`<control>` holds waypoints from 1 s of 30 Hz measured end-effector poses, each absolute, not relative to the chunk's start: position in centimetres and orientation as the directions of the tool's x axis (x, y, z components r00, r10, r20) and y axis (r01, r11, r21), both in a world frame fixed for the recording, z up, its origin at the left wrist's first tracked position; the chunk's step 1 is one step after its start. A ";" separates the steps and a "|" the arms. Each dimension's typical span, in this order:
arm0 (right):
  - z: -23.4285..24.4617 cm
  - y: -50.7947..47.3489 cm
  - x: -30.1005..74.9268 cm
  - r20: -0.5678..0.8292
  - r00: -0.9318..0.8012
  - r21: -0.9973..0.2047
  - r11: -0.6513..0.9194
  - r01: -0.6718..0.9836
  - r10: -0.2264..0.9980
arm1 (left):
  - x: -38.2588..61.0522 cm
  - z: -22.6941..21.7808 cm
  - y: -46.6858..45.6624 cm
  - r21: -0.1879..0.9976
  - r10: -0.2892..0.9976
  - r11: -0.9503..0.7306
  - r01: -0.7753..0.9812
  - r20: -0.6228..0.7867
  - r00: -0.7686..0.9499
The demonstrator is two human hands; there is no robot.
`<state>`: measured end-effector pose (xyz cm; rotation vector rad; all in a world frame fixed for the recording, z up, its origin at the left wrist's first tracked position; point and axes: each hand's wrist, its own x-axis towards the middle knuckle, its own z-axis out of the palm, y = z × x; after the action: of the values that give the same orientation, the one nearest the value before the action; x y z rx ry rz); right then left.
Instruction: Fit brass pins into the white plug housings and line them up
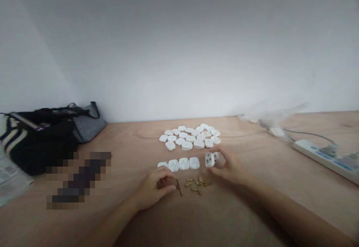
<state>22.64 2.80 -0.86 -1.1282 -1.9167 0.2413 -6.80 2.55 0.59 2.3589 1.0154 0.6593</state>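
Socket faces [190, 136] are piled far on the bench [134, 134], apparently kept apart from the brass pins [195, 184] near the hands; one face [209, 159] is pinched by the right hand [224, 166], a pin [178, 188] seemingly by the curled left hand [150, 191].

A black striped fabric bag [88, 124] slumps on the pale wooden table [134, 134], a long white power strip [322, 157] off to the right

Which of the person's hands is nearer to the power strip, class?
Right. The right hand is to the left of the power strip, with bare table between; the left hand is farther left, beyond the right hand.
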 end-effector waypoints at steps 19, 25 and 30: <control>-1.0 -0.5 23.5 0.280 -0.433 -0.613 0.507 0.605 0.856 | -4.6 -0.5 1.4 0.459 0.640 -0.756 0.467 0.363 0.677; -0.6 -0.5 23.8 0.327 -0.446 -0.670 0.537 0.512 0.833 | -4.6 -0.3 1.3 0.455 0.630 -0.765 0.457 0.374 0.681; -0.4 -0.6 23.9 0.369 -0.435 -0.667 0.559 0.492 0.822 | -4.6 -0.1 1.2 0.466 0.634 -0.758 0.455 0.363 0.683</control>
<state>23.86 -0.57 -0.37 -1.0490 -2.1096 0.6196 -4.56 1.21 -0.06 2.5578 0.8576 0.7360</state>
